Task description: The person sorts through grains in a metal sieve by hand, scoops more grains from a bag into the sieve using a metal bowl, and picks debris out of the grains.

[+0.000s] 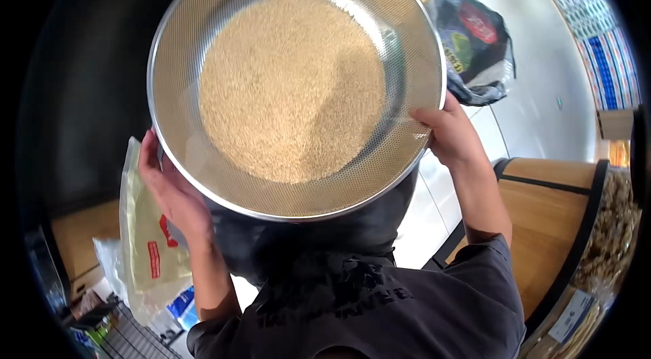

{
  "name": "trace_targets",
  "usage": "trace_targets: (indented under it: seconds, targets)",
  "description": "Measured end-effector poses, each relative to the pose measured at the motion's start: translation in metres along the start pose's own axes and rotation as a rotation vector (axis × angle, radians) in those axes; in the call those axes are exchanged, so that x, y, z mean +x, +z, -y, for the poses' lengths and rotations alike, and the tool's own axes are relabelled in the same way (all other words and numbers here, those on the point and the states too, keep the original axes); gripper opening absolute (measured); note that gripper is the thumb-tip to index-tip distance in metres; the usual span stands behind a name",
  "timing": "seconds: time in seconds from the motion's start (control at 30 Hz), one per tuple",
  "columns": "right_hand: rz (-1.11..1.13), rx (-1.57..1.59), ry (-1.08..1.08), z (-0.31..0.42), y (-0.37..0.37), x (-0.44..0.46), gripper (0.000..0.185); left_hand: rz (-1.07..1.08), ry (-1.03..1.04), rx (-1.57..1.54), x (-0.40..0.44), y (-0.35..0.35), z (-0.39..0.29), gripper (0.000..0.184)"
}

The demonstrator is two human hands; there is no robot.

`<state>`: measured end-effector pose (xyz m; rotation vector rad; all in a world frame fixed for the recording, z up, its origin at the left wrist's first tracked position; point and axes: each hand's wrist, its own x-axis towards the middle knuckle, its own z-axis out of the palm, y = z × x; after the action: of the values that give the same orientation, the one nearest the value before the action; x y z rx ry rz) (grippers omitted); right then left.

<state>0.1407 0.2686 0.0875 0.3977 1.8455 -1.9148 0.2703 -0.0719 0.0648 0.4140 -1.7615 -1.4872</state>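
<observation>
Round mesh sieve (178, 81): grain (285, 88) already loaded, none seen outside. Right hand (458, 134) grips rim; left hand (178, 197), fingers extended, braces opposite side.

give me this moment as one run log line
left hand: on rim | right hand: gripping rim | round silver mesh sieve: held up | pale tan grains: inside sieve

Head-worn view, facing steeply down
</observation>
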Motion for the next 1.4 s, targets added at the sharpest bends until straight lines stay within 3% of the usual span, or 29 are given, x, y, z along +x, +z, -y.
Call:
trace_targets:
  seconds: [0.1,0.13,0.27,0.4,0.53,0.63,0.67,0.73,0.77,0.93,1.03,1.1,1.2,1.4]
  targets:
    - [-0.091,0.134,-0.096,0.021,-0.038,-0.006,0.041,0.118,-0.134,-0.09,0.002,0.02,0.004,0.056]
    - [-0.172,0.14,-0.143,0.033,-0.046,-0.012,0.037,0.157,-0.176,-0.192,0.002,0.033,0.01,0.045]
    - [-0.435,0.11,-0.288,0.07,-0.097,-0.031,0.031,0.556,-0.279,-0.101,-0.001,0.107,0.009,0.022]
    - [-0.552,0.137,-0.346,0.087,-0.159,-0.036,0.031,1.013,0.099,0.074,0.003,0.186,0.015,0.029]
    - [-0.726,0.146,-0.399,0.095,-0.184,-0.037,0.031,1.11,0.297,0.095,0.002,0.258,0.01,0.043]
    - [-0.844,0.176,-0.403,0.093,-0.196,-0.029,0.03,1.122,0.605,0.238,0.007,0.301,0.02,0.058]
    - [-0.815,0.116,-0.38,0.086,-0.211,-0.029,0.03,1.138,0.601,0.228,0.008,0.312,0.024,0.058]
    - [-0.793,0.069,-0.35,0.074,-0.233,-0.026,0.03,1.162,0.933,0.423,0.014,0.331,0.033,0.055]
    - [-0.778,0.062,-0.328,0.07,-0.241,-0.026,0.031,1.146,0.995,0.43,0.014,0.338,0.038,0.049]
    - [-0.919,0.013,-0.277,0.062,-0.228,-0.023,0.036,1.27,1.008,0.42,0.026,0.35,0.038,0.036]
    - [-0.987,-0.002,-0.392,0.069,-0.216,-0.024,0.041,1.376,1.038,0.47,0.034,0.344,0.032,0.034]
    - [-0.96,-0.174,-0.372,0.076,-0.221,-0.029,0.045,1.456,1.044,0.507,0.04,0.342,0.023,0.03]
    - [-0.988,-0.083,-0.496,0.082,-0.23,-0.02,0.047,1.48,1.044,0.518,0.044,0.34,0.017,0.03]
    - [-0.841,-0.156,-0.324,0.088,-0.234,-0.012,0.047,1.445,1.063,0.489,0.045,0.344,0.018,0.031]
